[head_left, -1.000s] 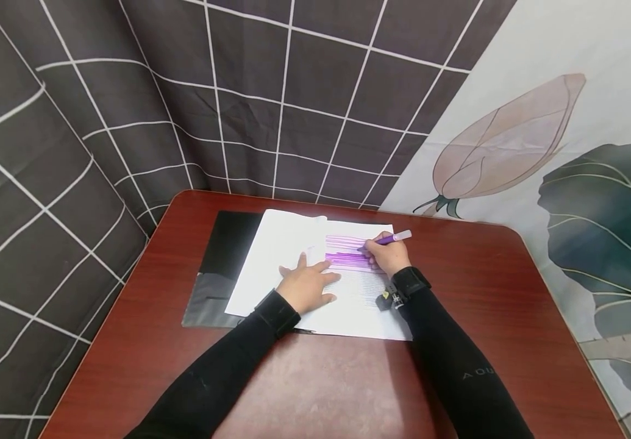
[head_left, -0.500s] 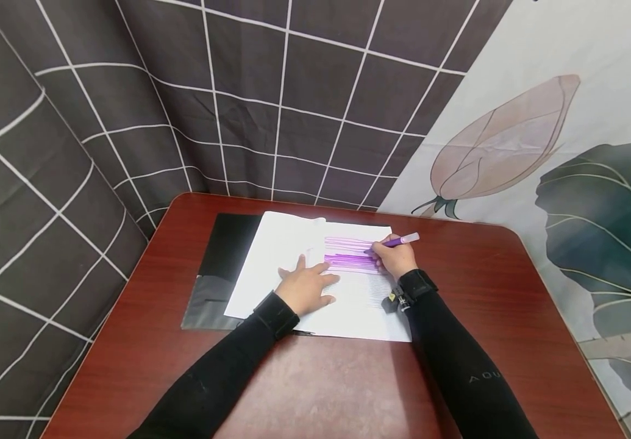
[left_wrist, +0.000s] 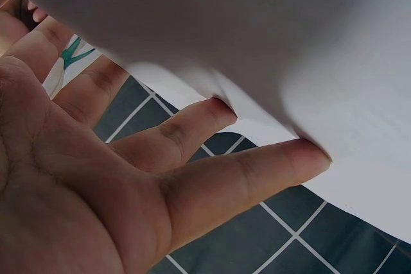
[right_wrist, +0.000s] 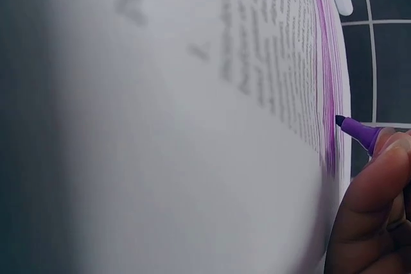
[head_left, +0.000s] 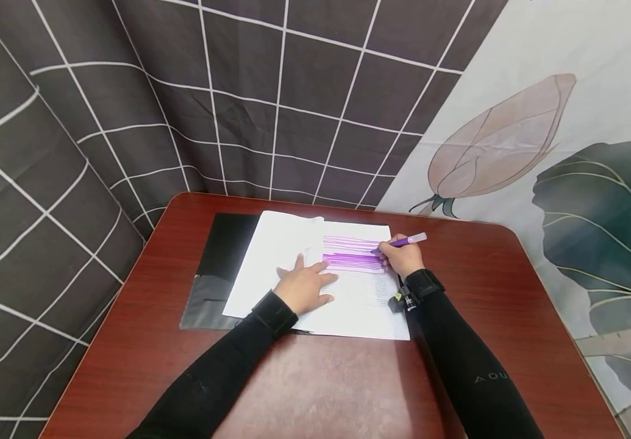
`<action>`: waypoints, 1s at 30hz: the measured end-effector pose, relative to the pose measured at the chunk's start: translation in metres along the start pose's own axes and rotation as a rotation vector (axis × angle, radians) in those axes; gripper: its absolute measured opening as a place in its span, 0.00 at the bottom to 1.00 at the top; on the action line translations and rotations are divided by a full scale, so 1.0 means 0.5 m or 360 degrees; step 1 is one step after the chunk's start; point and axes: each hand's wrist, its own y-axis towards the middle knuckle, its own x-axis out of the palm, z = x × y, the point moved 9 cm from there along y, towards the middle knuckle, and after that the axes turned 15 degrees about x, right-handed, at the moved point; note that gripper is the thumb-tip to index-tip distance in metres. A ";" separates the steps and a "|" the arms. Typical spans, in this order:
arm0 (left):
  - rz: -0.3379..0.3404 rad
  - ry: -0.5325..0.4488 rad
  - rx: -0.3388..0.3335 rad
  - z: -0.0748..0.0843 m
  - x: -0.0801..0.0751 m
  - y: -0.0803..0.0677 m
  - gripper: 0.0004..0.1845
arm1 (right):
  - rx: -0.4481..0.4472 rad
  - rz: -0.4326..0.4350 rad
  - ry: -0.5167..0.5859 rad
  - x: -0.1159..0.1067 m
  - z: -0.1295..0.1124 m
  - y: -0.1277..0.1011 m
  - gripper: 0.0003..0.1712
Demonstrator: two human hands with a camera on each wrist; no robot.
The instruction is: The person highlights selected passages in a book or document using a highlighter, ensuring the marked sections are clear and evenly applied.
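While a black folder (head_left: 222, 268) lies at the left of the red-brown table (head_left: 145, 341), partly under the paper, the left hand (head_left: 305, 286) rests flat on the white printed sheet (head_left: 277, 256) just beside it, its fingers straight and spread, pressing the page down. The left wrist view shows those fingertips (left_wrist: 308, 155) touching the paper's surface, with the checked cloth behind. Purple highlighted lines (head_left: 350, 253) cover the upper part of the text block, just right of the left hand's fingers. Further right, the right hand (head_left: 403, 259) pinches a purple highlighter (head_left: 403, 242), its fingers curled round the barrel near the tip; the pen's pale rear end points away to the right. From the right wrist view, the highlighter's chisel tip (right_wrist: 343, 123) sits on the paper at the right edge of the coloured band, held by the fingers (right_wrist: 369, 197). Both forearms wear black sleeves, each with a dark strap at the wrist. Behind the table hang a dark checked cloth (head_left: 238, 103) and, to the right, a flower-print cloth (head_left: 540, 122).
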 end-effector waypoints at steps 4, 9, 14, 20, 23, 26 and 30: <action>-0.0008 0.0009 -0.0001 -0.009 0.009 0.001 0.32 | 0.0009 -0.0018 0.0078 -0.001 0.005 0.002 0.10; -0.0024 0.0012 -0.0012 -0.007 0.007 -0.001 0.32 | 0.0039 -0.0042 0.0142 -0.008 0.014 0.003 0.10; -0.0016 -0.0013 -0.0015 0.021 -0.029 -0.015 0.31 | 0.0039 -0.0004 0.0062 -0.021 0.016 0.002 0.10; -0.0038 -0.0007 -0.0018 0.030 -0.043 -0.018 0.30 | 0.0047 -0.0045 0.0164 -0.029 0.021 0.010 0.09; -0.0036 -0.0023 -0.0022 0.021 -0.033 -0.014 0.31 | 0.0058 -0.0044 0.0195 -0.033 0.024 0.012 0.09; -0.0036 -0.0017 -0.0027 0.010 -0.020 -0.008 0.32 | 0.0048 -0.0031 0.0173 -0.036 0.024 0.010 0.10; -0.0038 -0.0014 -0.0030 -0.001 -0.003 -0.002 0.33 | 0.0052 -0.0023 0.0170 -0.038 0.027 0.008 0.10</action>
